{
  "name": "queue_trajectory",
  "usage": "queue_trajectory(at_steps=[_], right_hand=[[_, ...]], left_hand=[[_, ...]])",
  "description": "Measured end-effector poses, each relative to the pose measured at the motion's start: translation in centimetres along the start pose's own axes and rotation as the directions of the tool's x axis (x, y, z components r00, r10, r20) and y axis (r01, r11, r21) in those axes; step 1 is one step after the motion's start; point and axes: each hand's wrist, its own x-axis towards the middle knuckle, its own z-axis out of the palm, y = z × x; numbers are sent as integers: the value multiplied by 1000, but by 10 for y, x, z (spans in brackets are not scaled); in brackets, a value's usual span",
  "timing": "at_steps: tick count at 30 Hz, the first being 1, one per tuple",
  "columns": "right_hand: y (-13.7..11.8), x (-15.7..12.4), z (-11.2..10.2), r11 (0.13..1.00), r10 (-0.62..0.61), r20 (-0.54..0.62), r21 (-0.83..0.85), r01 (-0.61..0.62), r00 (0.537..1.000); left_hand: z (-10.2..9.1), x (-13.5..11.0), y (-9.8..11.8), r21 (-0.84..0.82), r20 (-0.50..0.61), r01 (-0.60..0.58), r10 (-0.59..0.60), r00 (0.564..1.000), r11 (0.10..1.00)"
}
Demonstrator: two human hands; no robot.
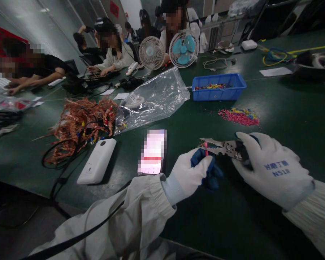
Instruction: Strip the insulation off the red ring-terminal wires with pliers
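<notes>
Cut-off sleeves [148,202] lead to left hand [191,172] pinching half-hidden pink wire [206,149], right hand [272,168] gripping pliers [229,148].

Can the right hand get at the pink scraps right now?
Probably yes: the pink scraps lie just beyond the right hand, with nothing visible between, though it's holding the wire strippers.

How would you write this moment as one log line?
left hand: pinching pink wire | right hand: gripping pliers, jaws at pink wire | beyond: scrap pile, blue bin
</notes>
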Motion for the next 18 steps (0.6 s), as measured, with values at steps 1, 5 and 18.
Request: queue_trajectory(at_steps=[1,5,18], right_hand=[[-1,1,0,1000,-8,12,-13,8,1000],[-4,7,-4,998,-28,64,-52,32,998],[3,0,2,997,-63,18,48,62,998]], left_hand=[[-1,0,-1,22,-10,-3,3,1000,1000],[-5,-1,-5,124,-27,-44,47,999,991],[-5,0,-4,72,-30,-67,69,997,995]])
